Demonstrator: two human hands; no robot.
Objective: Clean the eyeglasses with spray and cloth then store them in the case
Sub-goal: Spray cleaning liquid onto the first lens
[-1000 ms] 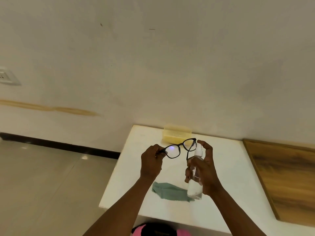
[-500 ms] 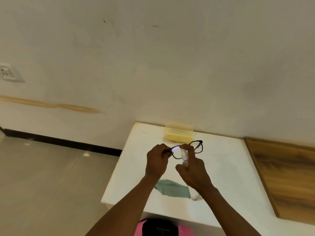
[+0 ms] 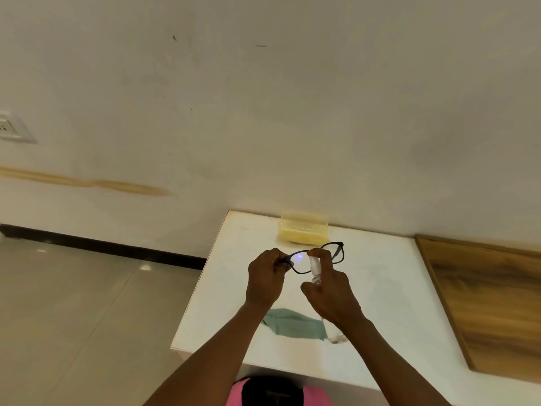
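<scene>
Left hand [image 3: 265,278] pinched one pair of glasses [image 3: 317,257] by its left end, held above the table [image 3: 380,288]. Right hand [image 3: 332,294] gripped one spray bottle [image 3: 316,266], nozzle against the lens. One cloth [image 3: 292,323] lay below both hands; one yellow case [image 3: 303,230] beyond them.

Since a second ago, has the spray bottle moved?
Yes. The spray bottle in the right hand has shifted left against the yellow case, from the glasses' right lens to between the lenses.
</scene>
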